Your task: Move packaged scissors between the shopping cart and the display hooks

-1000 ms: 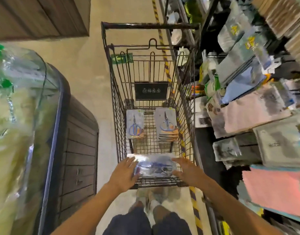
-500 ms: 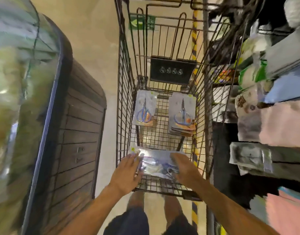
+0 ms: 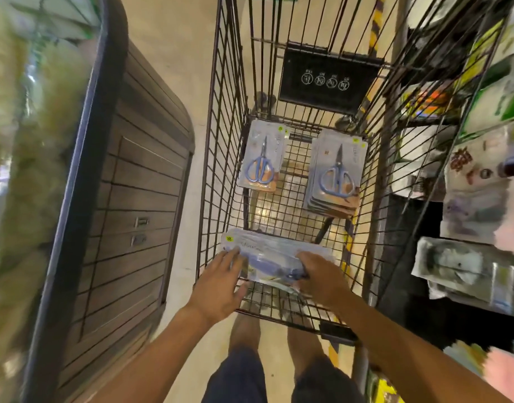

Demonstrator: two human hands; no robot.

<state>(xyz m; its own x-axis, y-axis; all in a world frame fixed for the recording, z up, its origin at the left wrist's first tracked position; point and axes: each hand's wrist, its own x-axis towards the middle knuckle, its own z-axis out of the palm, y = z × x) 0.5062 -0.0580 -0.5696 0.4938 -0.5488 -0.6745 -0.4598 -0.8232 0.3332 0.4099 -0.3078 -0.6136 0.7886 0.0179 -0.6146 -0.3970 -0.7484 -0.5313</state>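
Observation:
A black wire shopping cart (image 3: 218,158) stands in front of me. At its near end lies a stack of packaged scissors (image 3: 267,254) in clear plastic. My left hand (image 3: 221,283) presses on the stack's left end and my right hand (image 3: 322,280) grips its right end. Farther in, a single pack of blue-handled scissors (image 3: 261,158) lies at the left of the cart floor. A second pile of scissors packs (image 3: 337,175) lies at the right.
A dark wood-slat counter (image 3: 128,205) with a curved glass case (image 3: 32,126) runs along the left. Shelves with packaged goods (image 3: 468,199) crowd the right side, close against the cart. A black sign plate (image 3: 325,80) hangs on the cart's far wall.
The view has tilted down and closed in on the cart. Both hands stay on the near stack of scissors packs, which sits lower inside the cart now.

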